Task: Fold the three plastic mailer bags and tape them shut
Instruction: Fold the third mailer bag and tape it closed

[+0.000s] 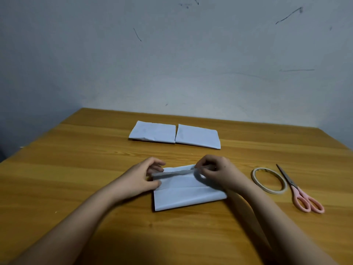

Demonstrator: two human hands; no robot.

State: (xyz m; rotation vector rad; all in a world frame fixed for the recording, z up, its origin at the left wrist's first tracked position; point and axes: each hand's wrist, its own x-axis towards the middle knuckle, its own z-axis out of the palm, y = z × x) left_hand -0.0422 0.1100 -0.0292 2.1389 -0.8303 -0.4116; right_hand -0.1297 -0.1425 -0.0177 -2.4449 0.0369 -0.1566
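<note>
A folded white mailer bag [188,194] lies on the wooden table in front of me. A strip of pale tape [172,173] stretches across its far edge, held between both hands. My left hand [141,177] pinches the strip's left end and rests on the bag's left corner. My right hand [219,174] pinches the strip's right end above the bag's far right corner. Two more folded white bags, one on the left [152,131] and one on the right [197,135], lie side by side farther back.
A roll of tape [269,180] lies flat to the right of the near bag. Pink-handled scissors [299,192] lie just right of the roll. The table [76,169] ends at a grey-white wall behind.
</note>
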